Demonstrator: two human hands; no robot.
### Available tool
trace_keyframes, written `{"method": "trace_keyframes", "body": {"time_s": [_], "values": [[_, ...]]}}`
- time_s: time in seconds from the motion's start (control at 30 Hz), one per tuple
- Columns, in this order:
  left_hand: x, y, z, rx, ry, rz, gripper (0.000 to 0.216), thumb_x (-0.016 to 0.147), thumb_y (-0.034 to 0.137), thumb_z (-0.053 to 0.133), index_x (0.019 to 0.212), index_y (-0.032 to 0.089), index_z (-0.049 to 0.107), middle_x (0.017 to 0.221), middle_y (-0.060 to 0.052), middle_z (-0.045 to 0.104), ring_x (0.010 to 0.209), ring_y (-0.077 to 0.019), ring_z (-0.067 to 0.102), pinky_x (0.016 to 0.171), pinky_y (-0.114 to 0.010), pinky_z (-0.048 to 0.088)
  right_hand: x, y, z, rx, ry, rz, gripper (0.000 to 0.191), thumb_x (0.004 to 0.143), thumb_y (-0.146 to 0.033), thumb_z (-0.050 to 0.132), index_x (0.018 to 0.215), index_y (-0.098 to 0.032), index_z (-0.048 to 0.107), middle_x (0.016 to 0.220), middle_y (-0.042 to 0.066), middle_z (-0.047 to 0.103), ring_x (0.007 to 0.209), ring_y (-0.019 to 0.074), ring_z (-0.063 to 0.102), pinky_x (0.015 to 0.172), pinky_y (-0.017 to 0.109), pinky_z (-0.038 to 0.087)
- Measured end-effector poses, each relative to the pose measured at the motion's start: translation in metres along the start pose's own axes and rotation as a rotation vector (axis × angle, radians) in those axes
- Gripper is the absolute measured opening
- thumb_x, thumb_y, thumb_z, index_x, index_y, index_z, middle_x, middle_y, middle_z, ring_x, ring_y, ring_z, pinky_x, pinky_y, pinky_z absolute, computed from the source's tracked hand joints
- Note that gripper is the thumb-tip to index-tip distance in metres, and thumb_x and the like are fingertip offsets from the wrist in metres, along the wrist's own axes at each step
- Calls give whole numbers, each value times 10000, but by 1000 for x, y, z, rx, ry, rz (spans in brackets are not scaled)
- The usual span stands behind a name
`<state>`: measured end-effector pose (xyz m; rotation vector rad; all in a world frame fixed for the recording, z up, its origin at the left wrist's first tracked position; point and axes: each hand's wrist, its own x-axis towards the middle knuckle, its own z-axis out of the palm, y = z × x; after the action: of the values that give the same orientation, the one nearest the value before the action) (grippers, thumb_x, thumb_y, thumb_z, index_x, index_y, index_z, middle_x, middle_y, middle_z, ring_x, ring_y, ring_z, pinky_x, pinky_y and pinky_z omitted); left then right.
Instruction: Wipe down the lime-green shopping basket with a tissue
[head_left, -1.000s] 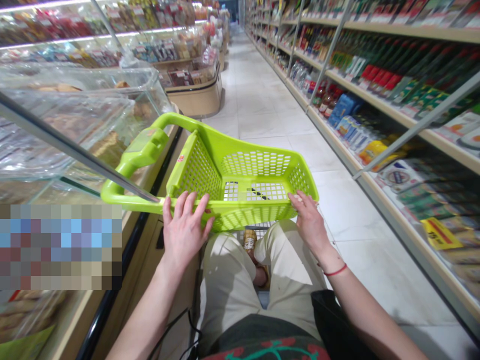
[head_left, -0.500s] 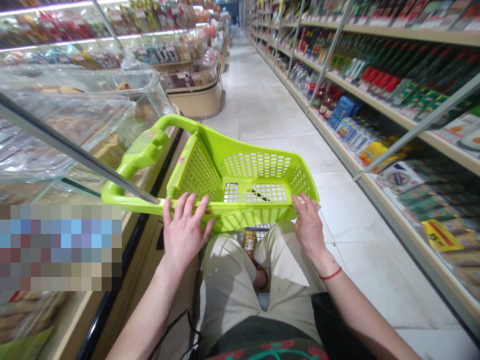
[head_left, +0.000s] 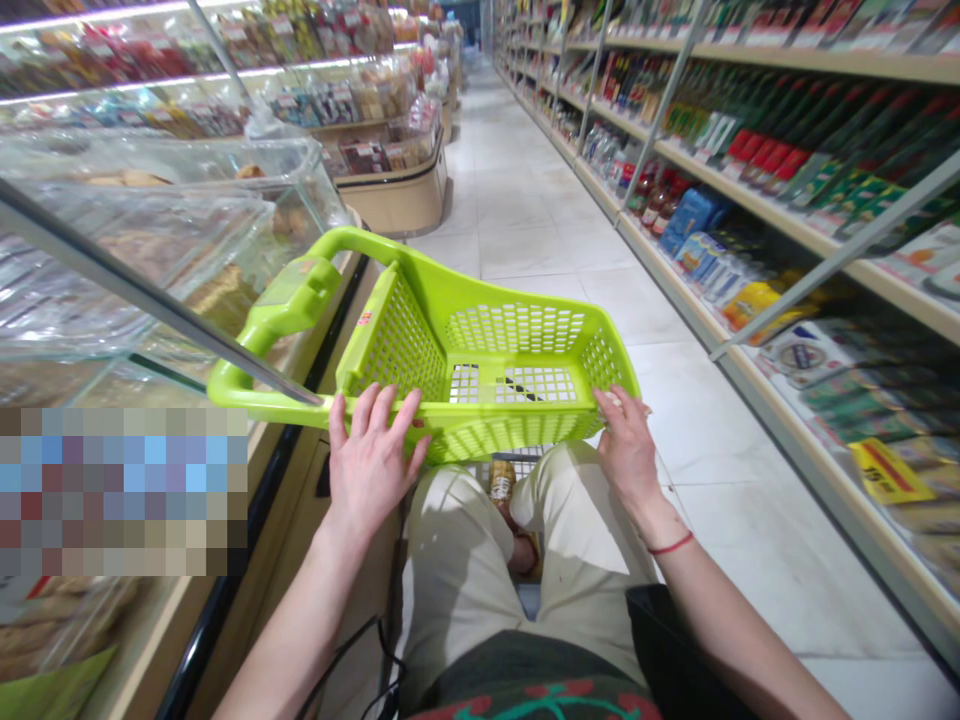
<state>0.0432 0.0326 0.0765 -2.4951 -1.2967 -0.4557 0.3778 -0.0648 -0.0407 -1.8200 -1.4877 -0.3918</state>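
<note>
A lime-green plastic shopping cart (head_left: 517,325) with a latticed basket stands crosswise in front of my knees. Its looped handle (head_left: 274,290) points to the left. My left hand (head_left: 371,445) lies over the near rim, fingers curled across the edge near the handle end. At the basket's far right corner, my right hand (head_left: 626,440) grips the rim with its fingers bent over it. Nothing lies on the latticed bottom that I can make out. Beneath the basket, a small brownish-gold item (head_left: 502,480) shows by a lower wire rack; its kind is unclear.
On the left stands a glass-sided display (head_left: 292,200) of wrapped food, with a black bumper rail (head_left: 199,640). A metal pole (head_left: 187,310) crosses the cart's handle side. Stocked shelves (head_left: 810,230) line the right. The tiled aisle (head_left: 517,200) runs ahead between them.
The view has shifted very slightly. My right hand sits a touch farther right on the rim, and its fingers look a little more bent. My left hand keeps its place.
</note>
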Motion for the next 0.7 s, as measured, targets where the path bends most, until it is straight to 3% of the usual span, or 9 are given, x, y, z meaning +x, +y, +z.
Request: {"method": "trace_keyframes", "body": {"time_s": [0.3, 0.5, 0.7], "values": [[0, -1, -1, 64, -18, 16, 507, 941, 388, 530, 1419, 221, 527, 1422, -169, 564, 1394, -350, 441, 1223, -600, 150, 10, -62, 21, 72, -105, -111, 771, 761, 82, 365, 1441, -245, 520, 1439, 143, 544, 1401, 272, 460, 1170, 580, 369], [1, 0, -2, 80, -13, 22, 498, 947, 392, 526, 1416, 224, 525, 1415, -158, 571, 1396, -340, 442, 1225, -588, 153, 10, -44, 9, 52, -126, -192, 698, 820, 47, 373, 1434, -246, 529, 1403, 142, 574, 1358, 270, 504, 1164, 572, 382], [0, 1, -3, 79, -19, 24, 493, 949, 391, 521, 1409, 216, 533, 1408, -163, 573, 1386, -342, 451, 1223, -590, 154, 6, -32, 2, -4, -92, -126, 735, 788, 63, 380, 1435, -256, 515, 1380, 139, 571, 1323, 285, 522, 1137, 597, 395]]}}
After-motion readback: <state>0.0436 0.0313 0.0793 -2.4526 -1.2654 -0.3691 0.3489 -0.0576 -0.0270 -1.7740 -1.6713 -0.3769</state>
